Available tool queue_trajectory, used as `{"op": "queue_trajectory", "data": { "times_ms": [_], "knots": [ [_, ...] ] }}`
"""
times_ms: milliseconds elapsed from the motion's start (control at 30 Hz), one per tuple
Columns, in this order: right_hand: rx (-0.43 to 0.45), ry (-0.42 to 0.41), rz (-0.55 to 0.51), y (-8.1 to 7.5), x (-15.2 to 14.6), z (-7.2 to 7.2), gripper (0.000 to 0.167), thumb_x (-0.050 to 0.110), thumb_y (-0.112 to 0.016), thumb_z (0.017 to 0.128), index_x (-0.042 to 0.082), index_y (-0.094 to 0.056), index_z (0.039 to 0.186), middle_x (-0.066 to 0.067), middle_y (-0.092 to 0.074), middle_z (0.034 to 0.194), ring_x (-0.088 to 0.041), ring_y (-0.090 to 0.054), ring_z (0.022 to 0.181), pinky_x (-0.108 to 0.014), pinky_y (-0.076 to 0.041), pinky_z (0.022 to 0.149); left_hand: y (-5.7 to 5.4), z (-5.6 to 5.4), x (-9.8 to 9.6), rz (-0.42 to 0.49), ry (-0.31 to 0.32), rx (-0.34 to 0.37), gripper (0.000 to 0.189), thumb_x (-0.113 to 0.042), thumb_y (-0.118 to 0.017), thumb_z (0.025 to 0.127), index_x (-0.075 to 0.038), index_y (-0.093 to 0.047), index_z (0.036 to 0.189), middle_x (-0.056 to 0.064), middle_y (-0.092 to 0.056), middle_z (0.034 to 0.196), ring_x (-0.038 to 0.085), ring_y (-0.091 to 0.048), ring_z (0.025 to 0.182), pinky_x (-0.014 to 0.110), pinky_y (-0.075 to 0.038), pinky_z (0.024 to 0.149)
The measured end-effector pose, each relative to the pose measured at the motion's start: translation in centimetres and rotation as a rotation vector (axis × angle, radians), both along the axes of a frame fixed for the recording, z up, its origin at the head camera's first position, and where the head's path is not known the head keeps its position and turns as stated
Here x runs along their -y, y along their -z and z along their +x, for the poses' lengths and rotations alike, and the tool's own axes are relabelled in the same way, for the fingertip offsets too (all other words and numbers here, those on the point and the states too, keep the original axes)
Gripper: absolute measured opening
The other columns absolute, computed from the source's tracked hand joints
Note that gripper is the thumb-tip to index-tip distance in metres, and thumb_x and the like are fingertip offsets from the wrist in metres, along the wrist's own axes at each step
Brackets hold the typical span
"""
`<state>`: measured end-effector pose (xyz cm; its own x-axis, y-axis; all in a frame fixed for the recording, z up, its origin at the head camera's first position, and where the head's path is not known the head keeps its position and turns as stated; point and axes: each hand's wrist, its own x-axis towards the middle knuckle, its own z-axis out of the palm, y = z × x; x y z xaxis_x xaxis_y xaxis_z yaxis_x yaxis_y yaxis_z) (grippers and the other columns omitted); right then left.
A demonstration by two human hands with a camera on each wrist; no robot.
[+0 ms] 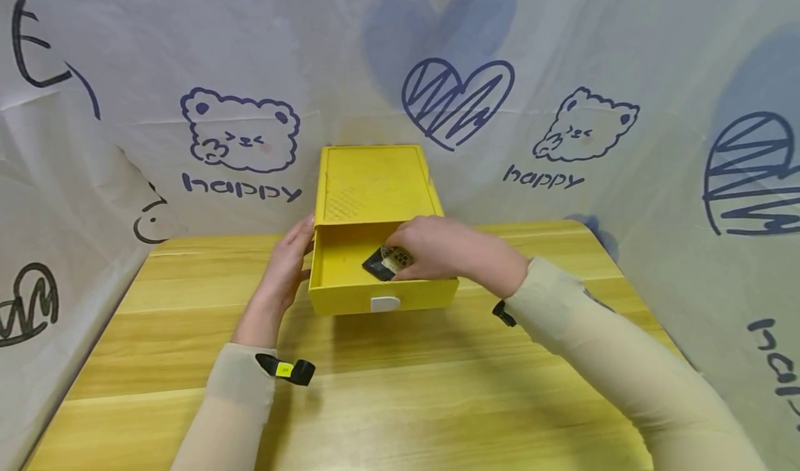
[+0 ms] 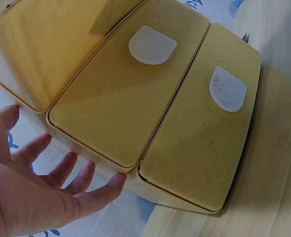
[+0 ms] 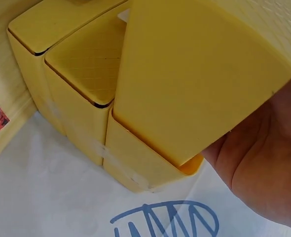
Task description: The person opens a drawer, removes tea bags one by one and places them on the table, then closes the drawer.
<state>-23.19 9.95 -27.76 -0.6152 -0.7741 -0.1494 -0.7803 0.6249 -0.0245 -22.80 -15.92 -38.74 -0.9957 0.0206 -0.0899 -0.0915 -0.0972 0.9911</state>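
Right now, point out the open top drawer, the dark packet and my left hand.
Open top drawer (image 1: 345, 300): head view, front panel.
Dark packet (image 1: 394, 260): head view, pale printed area.
Left hand (image 1: 287, 262): head view, back of the hand.

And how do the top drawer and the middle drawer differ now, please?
The top drawer is pulled out; the middle drawer is closed. The top drawer's inside shows, with the right hand holding a dark packet there; the middle drawer's inside is hidden. Both are yellow with a white tab in front.
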Motion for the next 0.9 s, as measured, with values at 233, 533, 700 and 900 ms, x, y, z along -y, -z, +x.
{"op": "queue_trajectory", "data": {
  "times_ms": [233,533,700,900],
  "knots": [
    [-0.024,-0.004,0.02,0.2,0.3,0.0,0.052,0.049,-0.074,0.096,0.008,-0.073,0.127,-0.006,-0.074,0.12,-0.02,-0.068,0.102,-0.038,-0.057,0.096,0.1,-0.1,0.0,-0.002,0.003,0.002,0.064,-0.051,-0.044,0.11,-0.02,-0.033,0.165,0.005,-0.029,0.17,0.032,-0.031,0.154,0.066,-0.032,0.118],
    [-0.044,0.007,0.057,0.3,0.8,0.0,0.048,0.048,-0.074,0.095,0.009,-0.074,0.123,-0.005,-0.074,0.116,-0.02,-0.068,0.097,-0.038,-0.059,0.091,0.1,-0.1,0.0,0.004,0.0,0.013,0.063,-0.05,-0.044,0.11,-0.02,-0.033,0.165,0.006,-0.029,0.17,0.032,-0.031,0.153,0.066,-0.032,0.118],
    [-0.101,-0.02,0.075,0.4,1.0,0.0,0.036,0.041,-0.076,0.094,0.011,-0.076,0.114,-0.004,-0.073,0.106,-0.018,-0.066,0.088,-0.036,-0.06,0.081,0.1,-0.1,0.0,-0.001,0.003,0.01,0.064,-0.051,-0.043,0.11,-0.02,-0.032,0.165,0.006,-0.029,0.171,0.032,-0.03,0.154,0.066,-0.031,0.118],
    [-0.12,-0.044,0.073,0.2,1.1,0.1,0.026,0.034,-0.077,0.093,0.013,-0.077,0.108,-0.003,-0.072,0.1,-0.018,-0.064,0.083,-0.035,-0.059,0.075,0.1,-0.1,0.1,-0.002,0.002,0.004,0.065,-0.052,-0.043,0.11,-0.019,-0.033,0.164,0.006,-0.029,0.17,0.032,-0.03,0.154,0.066,-0.031,0.118]
  ]
}}
